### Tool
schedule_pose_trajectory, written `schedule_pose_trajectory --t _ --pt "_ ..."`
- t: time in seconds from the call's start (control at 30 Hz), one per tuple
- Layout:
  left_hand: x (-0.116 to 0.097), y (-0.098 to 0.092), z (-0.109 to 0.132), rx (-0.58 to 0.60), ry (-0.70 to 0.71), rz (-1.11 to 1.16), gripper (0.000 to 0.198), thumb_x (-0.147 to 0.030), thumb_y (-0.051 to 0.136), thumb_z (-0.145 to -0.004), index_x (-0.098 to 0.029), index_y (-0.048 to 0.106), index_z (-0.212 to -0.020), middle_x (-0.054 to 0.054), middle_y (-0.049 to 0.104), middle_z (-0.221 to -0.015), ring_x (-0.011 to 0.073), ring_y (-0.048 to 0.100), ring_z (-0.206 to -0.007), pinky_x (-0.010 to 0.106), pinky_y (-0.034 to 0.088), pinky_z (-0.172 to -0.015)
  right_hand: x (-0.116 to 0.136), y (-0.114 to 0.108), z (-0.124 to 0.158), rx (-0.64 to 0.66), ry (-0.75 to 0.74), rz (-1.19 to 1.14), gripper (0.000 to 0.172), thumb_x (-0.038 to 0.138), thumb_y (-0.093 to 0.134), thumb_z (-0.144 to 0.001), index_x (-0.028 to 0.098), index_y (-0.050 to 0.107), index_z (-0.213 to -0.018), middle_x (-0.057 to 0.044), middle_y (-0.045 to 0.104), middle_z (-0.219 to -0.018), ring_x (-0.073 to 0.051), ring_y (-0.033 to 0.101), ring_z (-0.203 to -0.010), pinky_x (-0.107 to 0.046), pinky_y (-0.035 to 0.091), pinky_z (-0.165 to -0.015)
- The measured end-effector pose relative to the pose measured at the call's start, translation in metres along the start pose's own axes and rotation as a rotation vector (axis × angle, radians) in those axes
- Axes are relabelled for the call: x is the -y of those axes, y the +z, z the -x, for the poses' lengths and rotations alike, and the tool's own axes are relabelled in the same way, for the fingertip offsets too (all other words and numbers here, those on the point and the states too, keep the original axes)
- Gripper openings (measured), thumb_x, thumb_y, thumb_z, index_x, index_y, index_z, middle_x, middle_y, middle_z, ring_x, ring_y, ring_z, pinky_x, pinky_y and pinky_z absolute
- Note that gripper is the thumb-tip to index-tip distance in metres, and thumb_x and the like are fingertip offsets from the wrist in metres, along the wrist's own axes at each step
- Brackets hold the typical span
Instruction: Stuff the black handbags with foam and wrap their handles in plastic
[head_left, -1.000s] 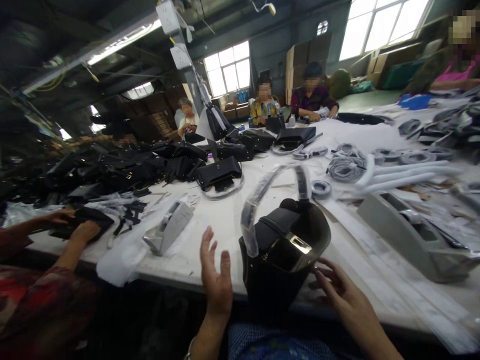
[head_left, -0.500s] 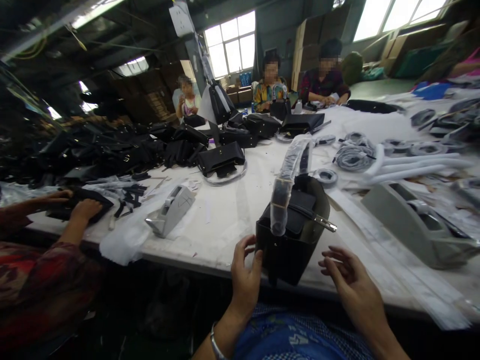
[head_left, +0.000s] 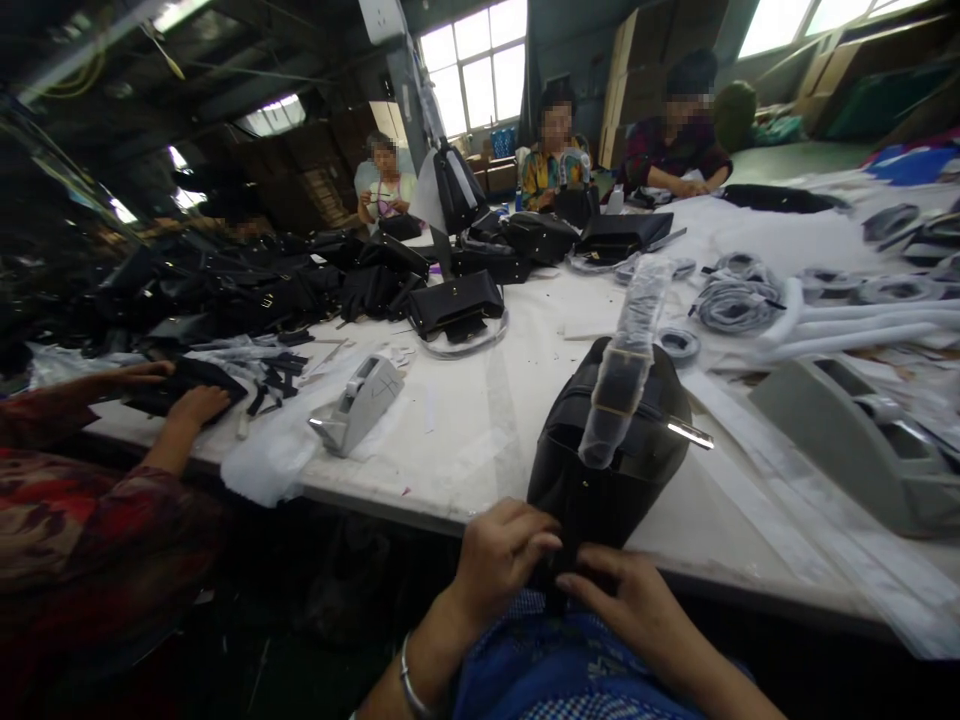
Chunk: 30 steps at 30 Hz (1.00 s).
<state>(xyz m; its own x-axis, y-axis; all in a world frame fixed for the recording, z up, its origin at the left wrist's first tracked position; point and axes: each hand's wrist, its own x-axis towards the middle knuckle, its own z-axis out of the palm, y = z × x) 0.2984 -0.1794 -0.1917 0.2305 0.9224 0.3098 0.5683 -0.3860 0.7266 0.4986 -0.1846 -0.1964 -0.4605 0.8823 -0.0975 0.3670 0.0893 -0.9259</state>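
Note:
A black handbag (head_left: 600, 500) stands at the table's near edge, tilted toward me. Its strap (head_left: 628, 345), wrapped in clear plastic, rises over the top, and a shiny metal zipper pull (head_left: 690, 434) sticks out at the right. My left hand (head_left: 499, 560) closes its fingers on the bag's lower near end. From the other side, my right hand (head_left: 637, 605) pinches the same low part with thumb and fingers. Exactly which piece of the bag lies between the fingertips is too dark to make out.
Grey tape dispensers (head_left: 360, 405) stand left and right of the bag. Another black handbag (head_left: 456, 305) lies farther back, near a large pile of black bags (head_left: 225, 285). Coiled wrapped straps (head_left: 739, 295) lie at right. A co-worker's hands (head_left: 199, 405) work at left; others sit opposite.
The handbag has tipped toward me, its strap leaning right. Both hands have come together at its lower near end; my right hand, apart from the bag before, now grips it.

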Motion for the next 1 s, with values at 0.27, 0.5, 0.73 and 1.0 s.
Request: schedule_pose_trajectory --t 0.27,0.5,0.73,1.0 --pt "0.097 -0.03 -0.065 -0.228 -0.379 -0.326 0.019 -0.03 0.072 -0.081 -0.019 0.067 -0.095 0.008 0.067 -0.099 0.0241 0.061 -0.097 0.037 0.046 -0.086 0.0 0.006 -0.007 0.054 0.082 -0.132 0.036 0.05 0.06 -0.089 0.016 0.071 -0.084 -0.002 0.066 -0.076 -0.018 0.059 -0.073 -0.025 0.046 -0.066" --pt "0.102 -0.028 -0.071 -0.138 -0.443 -0.164 0.009 -0.029 0.073 -0.075 -0.021 0.069 -0.074 0.002 0.068 -0.078 0.0184 0.061 -0.075 0.03 0.047 -0.075 0.009 0.002 -0.009 0.053 0.09 -0.275 0.041 0.053 0.06 -0.088 0.016 0.074 -0.096 -0.004 0.067 -0.079 -0.018 0.061 -0.072 -0.026 0.049 -0.066" --pt "0.053 -0.037 -0.035 -0.143 -0.464 0.228 0.019 -0.036 0.068 -0.081 -0.018 0.073 -0.08 0.003 0.073 -0.075 0.0175 0.066 -0.07 0.028 0.052 -0.071 0.009 -0.004 -0.008 0.087 0.015 -0.201 0.034 0.047 0.058 -0.092 0.019 0.077 -0.093 -0.005 0.07 -0.085 -0.023 0.065 -0.085 -0.029 0.054 -0.076" --pt "0.023 -0.031 0.016 -0.2 -0.681 0.622 0.023 -0.033 0.083 -0.068 -0.015 0.071 -0.076 0.003 0.073 -0.073 0.0141 0.065 -0.067 0.023 0.049 -0.066 0.013 -0.005 -0.009 0.135 0.127 -0.334 0.038 0.047 0.067 -0.086 0.025 0.074 -0.116 -0.006 0.073 -0.109 -0.028 0.067 -0.099 -0.035 0.059 -0.082"
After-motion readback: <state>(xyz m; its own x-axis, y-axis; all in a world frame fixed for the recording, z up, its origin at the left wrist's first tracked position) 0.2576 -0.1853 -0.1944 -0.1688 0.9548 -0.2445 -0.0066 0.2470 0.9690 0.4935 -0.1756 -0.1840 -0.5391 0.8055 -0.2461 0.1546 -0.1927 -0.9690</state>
